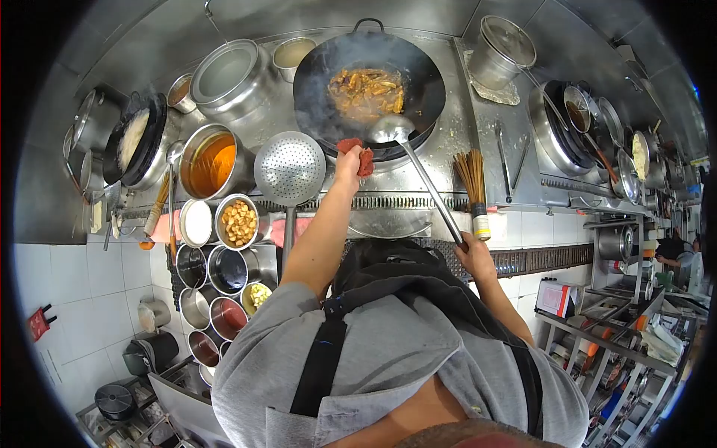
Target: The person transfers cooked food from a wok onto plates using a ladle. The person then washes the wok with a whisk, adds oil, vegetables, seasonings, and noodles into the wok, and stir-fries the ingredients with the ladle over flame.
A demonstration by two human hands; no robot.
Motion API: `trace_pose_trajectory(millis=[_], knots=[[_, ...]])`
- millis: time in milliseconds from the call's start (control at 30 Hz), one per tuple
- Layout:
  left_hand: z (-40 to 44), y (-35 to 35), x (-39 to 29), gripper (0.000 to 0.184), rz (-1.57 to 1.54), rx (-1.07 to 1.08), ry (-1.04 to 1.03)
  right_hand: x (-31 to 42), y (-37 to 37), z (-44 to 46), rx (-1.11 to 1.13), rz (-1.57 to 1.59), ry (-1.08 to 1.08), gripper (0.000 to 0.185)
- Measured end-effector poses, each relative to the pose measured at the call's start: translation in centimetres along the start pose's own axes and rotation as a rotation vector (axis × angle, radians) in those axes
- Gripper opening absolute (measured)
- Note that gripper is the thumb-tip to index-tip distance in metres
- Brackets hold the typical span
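A large black wok [314, 89] sits on the steel stove, with steaming browned food [367, 92] in its middle. My left hand [348, 163] is closed around a red cloth [364, 158] at the wok's near edge; the wok handle, if it is under the cloth, is hidden. My right hand [475, 257] grips the end of a long-handled ladle [432, 183]. The ladle's bowl rests over the near right rim of the wok. Just left of my left forearm lies a perforated skimmer [290, 166], its handle pointing towards me.
A pot of orange oil [216, 163] and a bowl of browned cubes [239, 222] stand on the left, among several seasoning containers. Right of the wok are a bamboo brush [470, 179], tongs [503, 160] and a lidded pot [508, 41]. Another wok [553, 127] stands farther right.
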State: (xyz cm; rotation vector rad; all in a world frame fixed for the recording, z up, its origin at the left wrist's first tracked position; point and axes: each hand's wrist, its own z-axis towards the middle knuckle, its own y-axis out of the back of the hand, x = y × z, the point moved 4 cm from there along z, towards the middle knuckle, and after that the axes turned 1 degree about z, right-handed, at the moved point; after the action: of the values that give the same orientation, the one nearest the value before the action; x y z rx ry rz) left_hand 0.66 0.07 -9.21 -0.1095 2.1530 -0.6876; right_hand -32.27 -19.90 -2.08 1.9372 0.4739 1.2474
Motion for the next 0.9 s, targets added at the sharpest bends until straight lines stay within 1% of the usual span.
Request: trace_pose_trajectory(millis=[33,100,133,167,200,233,300,367,400,433,467,500,533,600,633,667,700,733,767,800,833,900], knots=[[0.1,0.0,0.1,0.012,-0.029,-0.015,-0.009,-0.1,-0.1,0.0,0.003,0.001,0.000,0.035],[0.1,0.0,0.2,0.010,-0.058,-0.038,-0.016,0.2,0.4,-0.2,-0.065,0.038,0.041,0.042],[0.1,-0.1,0.1,0.011,-0.114,-0.031,0.005,0.4,0.8,-0.4,-0.066,-0.023,0.019,0.047],[0.2,-0.2,0.3,0.014,-0.170,-0.027,0.026,0.6,1.5,-0.4,-0.056,-0.023,0.021,0.047],[-0.1,-0.6,0.2,0.015,-0.185,-0.156,-0.002,1.6,2.8,-0.4,-0.072,-0.059,0.066,0.049],[-2.1,-1.3,-0.1,0.015,-0.188,-0.169,0.004,2.6,4.3,-0.7,-0.088,-0.096,0.110,0.050],[-8.3,-3.2,-1.9,0.016,-0.254,-0.294,-0.076,6.1,9.5,-2.3,-0.061,-0.194,0.185,0.050],[-14.6,-3.7,-2.4,0.018,-0.235,-0.105,0.008,7.7,14.6,-3.8,-0.015,-0.255,0.220,0.050],[-16.8,-4.7,-3.4,0.018,-0.208,-0.201,0.044,8.1,16.2,-3.7,0.068,-0.256,0.204,0.051],[-15.8,-3.8,-2.7,0.018,-0.203,-0.230,0.068,8.4,16.9,-3.4,0.159,-0.253,0.183,0.051],[-12.9,-3.0,-3.0,0.017,-0.214,-0.138,-0.024,8.7,17.0,-2.6,0.181,-0.260,0.230,0.052],[-10.2,-2.6,-3.4,0.016,-0.225,-0.034,-0.124,8.3,16.5,-1.2,0.200,-0.216,0.218,0.052],[-8.5,-2.2,-3.2,0.016,-0.223,-0.043,-0.118,9.2,16.0,0.6,0.224,-0.200,0.199,0.051],[-6.1,-1.1,-1.6,0.012,-0.138,-0.151,-0.013,7.6,13.0,4.0,0.189,-0.165,0.151,0.047],[-5.8,0.2,-0.4,0.012,-0.135,-0.171,0.005,7.2,11.2,5.4,0.112,-0.153,0.216,0.046],[-5.8,1.4,0.8,0.013,-0.079,-0.152,-0.028,6.2,9.4,6.7,0.058,-0.101,0.262,0.045],[-6.2,2.1,1.8,0.014,-0.018,-0.129,-0.056,6.1,8.0,7.4,0.052,-0.107,0.142,0.047],[-9.2,1.6,2.6,0.021,-0.075,-0.207,-0.016,6.2,6.8,6.8,0.042,-0.080,0.087,0.048],[-10.5,3.3,5.9,0.023,-0.134,-0.187,0.020,6.0,6.1,6.8,0.024,-0.056,0.042,0.048],[-11.8,5.1,8.3,0.026,-0.190,-0.161,0.042,6.2,6.1,5.5,-0.089,-0.053,0.238,0.047],[-16.4,3.0,6.6,0.028,-0.161,-0.171,0.049,5.5,6.0,4.2,-0.116,0.018,0.238,0.045],[-19.4,-1.1,1.6,0.024,-0.121,-0.271,0.001,3.5,5.7,1.8,-0.092,0.072,0.063,0.043]])
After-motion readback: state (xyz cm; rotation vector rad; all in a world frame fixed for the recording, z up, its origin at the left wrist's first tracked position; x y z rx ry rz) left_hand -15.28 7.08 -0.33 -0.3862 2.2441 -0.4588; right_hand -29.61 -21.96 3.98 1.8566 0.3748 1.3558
